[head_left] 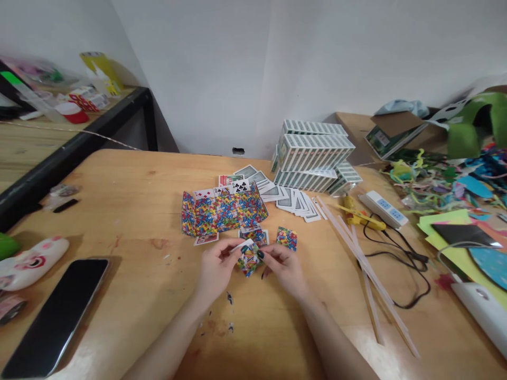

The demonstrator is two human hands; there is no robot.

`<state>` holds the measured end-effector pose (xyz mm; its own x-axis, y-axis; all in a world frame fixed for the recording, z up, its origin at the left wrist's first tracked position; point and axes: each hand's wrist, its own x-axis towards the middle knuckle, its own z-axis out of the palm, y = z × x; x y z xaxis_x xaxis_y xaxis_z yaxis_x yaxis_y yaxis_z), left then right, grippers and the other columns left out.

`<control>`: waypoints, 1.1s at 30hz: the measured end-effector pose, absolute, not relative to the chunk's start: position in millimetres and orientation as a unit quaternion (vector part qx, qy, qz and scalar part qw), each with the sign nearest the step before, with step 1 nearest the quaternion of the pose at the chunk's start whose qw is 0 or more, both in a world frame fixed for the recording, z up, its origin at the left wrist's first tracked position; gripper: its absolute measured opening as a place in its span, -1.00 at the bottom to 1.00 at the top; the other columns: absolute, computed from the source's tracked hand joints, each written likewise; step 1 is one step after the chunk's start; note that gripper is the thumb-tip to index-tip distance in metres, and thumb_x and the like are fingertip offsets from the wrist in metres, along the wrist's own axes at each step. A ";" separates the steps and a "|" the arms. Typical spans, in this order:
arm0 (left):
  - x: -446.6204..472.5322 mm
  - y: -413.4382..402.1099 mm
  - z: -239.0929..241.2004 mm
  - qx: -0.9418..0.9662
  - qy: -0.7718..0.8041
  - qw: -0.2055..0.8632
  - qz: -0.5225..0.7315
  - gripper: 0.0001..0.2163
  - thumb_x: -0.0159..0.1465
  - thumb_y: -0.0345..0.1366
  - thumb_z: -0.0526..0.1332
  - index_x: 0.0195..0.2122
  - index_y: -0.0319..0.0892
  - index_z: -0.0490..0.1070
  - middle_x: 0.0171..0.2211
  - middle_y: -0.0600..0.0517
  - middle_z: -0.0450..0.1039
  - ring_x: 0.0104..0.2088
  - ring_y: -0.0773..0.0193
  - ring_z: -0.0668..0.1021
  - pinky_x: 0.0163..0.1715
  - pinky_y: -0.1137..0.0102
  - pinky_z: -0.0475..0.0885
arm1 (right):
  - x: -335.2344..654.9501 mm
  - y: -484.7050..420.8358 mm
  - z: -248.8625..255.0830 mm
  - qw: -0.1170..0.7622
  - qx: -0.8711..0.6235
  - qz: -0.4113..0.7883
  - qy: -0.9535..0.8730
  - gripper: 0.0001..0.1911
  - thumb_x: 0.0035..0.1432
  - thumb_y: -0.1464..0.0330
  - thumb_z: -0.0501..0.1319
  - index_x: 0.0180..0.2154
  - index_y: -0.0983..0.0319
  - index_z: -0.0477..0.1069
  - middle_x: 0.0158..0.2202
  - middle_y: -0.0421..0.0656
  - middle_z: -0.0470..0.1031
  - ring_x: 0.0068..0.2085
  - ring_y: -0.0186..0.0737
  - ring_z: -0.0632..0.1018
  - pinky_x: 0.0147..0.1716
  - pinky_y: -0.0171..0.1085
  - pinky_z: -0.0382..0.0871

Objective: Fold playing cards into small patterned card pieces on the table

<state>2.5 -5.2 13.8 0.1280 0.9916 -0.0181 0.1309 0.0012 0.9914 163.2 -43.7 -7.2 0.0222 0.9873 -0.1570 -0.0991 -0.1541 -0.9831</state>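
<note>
Well inside the far edge of the surface (138, 200), left hand (216, 266) and right hand (285, 270) pinch a patterned card piece (248, 264), likely light, easily creased, best held edgewise.

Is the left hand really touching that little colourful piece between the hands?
Touching. The head view shows the left hand pinching the upper left part of the little colourful piece.
</note>
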 end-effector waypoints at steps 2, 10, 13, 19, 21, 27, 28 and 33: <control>3.0 -5.8 11.7 0.553 0.507 0.492 0.441 -0.86 0.07 -0.35 0.20 -0.34 -0.21 0.48 -0.41 0.00 0.54 -0.43 0.29 0.54 -0.46 0.45 0.44 | 157.1 -46.8 -6.1 0.472 -0.489 0.610 -0.407 -0.78 0.04 0.19 0.20 -0.37 0.22 0.34 -0.56 -0.28 0.39 -0.63 -0.35 0.48 -0.71 -0.38 0.40; 13.7 -15.3 2.8 0.539 0.521 0.496 0.438 -0.79 0.14 -0.28 0.16 -0.20 -0.19 0.41 -0.30 -0.01 0.52 -0.35 0.28 0.53 -0.36 0.43 0.42 | 140.9 -53.2 -1.2 0.474 -0.439 0.665 -0.375 -0.63 0.12 0.16 0.11 -0.07 0.12 0.12 -0.58 -0.39 0.32 -0.75 -0.39 0.46 -0.80 -0.44 0.36; 17.1 -17.8 3.0 0.527 0.502 0.503 0.466 -0.80 0.19 -0.26 0.10 -0.19 -0.19 0.38 -0.26 -0.03 0.48 -0.25 0.25 0.51 -0.27 0.41 0.41 | 142.9 -51.3 -1.2 0.492 -0.439 0.657 -0.365 -0.66 0.12 0.17 0.11 -0.10 0.13 0.13 -0.57 -0.39 0.33 -0.75 -0.41 0.45 -0.81 -0.46 0.36; 16.3 -23.2 4.6 0.590 0.509 0.420 0.465 -0.86 0.23 -0.32 0.04 -0.39 -0.16 0.37 -0.39 0.06 0.33 -0.31 0.29 0.41 -0.27 0.44 0.31 | 136.9 -51.8 2.8 0.500 -0.449 0.656 -0.343 -0.71 0.13 0.17 0.11 -0.17 0.15 0.12 -0.59 -0.41 0.31 -0.78 -0.43 0.42 -0.82 -0.46 0.36; 16.2 -25.4 4.3 0.581 0.507 0.422 0.476 -0.86 0.22 -0.35 0.03 -0.39 -0.16 0.36 -0.39 0.07 0.32 -0.31 0.29 0.40 -0.28 0.45 0.30 | 133.7 -53.1 3.2 0.502 -0.444 0.664 -0.332 -0.73 0.14 0.17 0.09 -0.19 0.15 0.11 -0.59 -0.41 0.32 -0.79 -0.44 0.41 -0.83 -0.45 0.35; 17.5 -29.8 -3.0 0.540 0.508 0.470 0.479 -0.82 0.20 -0.39 -0.03 -0.36 -0.17 0.37 -0.46 0.10 0.39 -0.44 0.33 0.41 -0.44 0.50 0.31 | 130.1 -56.3 0.7 0.506 -0.411 0.700 -0.293 -0.80 0.18 0.19 0.04 -0.24 0.15 0.09 -0.54 -0.38 0.36 -0.80 -0.46 0.40 -0.84 -0.47 0.32; 17.3 -30.1 -4.4 0.540 0.514 0.465 0.477 -0.81 0.19 -0.40 -0.03 -0.37 -0.18 0.38 -0.48 0.11 0.39 -0.46 0.33 0.41 -0.46 0.50 0.31 | 129.9 -56.8 0.3 0.508 -0.408 0.701 -0.291 -0.81 0.19 0.19 0.02 -0.25 0.15 0.09 -0.55 -0.39 0.36 -0.80 -0.46 0.39 -0.85 -0.47 0.31; 16.8 -30.2 -5.3 0.543 0.517 0.458 0.477 -0.77 0.16 -0.41 -0.02 -0.31 -0.19 0.42 -0.44 0.07 0.44 -0.45 0.31 0.44 -0.44 0.48 0.33 | 128.5 -58.0 -0.4 0.528 -0.417 0.677 -0.299 -0.80 0.19 0.21 0.01 -0.21 0.16 0.08 -0.64 -0.43 0.30 -0.84 -0.46 0.35 -0.88 -0.50 0.26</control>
